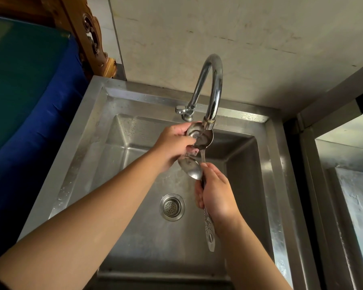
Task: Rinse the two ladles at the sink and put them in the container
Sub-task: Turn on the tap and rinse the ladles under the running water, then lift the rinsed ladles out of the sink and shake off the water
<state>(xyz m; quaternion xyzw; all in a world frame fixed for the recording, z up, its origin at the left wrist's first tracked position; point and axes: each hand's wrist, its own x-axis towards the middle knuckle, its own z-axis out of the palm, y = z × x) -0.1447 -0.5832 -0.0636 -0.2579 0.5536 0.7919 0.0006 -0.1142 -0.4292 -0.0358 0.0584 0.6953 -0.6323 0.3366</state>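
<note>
1. Sink [88, 130]: steel basin with drain [172, 207]; tap [213, 84] spout directly above the upper ladle [200, 136]
2. Left hand [173, 143]: fingers rubbing the upper ladle's bowl under the spout
3. Right hand [217, 197]: closed around both handles; lower ladle [190, 167] sits just beneath the upper one
4. Container: not in view
5. Risk: wet handles bunched in one grip could slip, dropping a ladle into the basin; water striking the bowl may splash outward

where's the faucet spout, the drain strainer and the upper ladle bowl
faucet spout [215, 80], head view, on the curved neck
drain strainer [172, 207], head view, on its perforated centre
upper ladle bowl [203, 137], head view, on the inner surface
</note>
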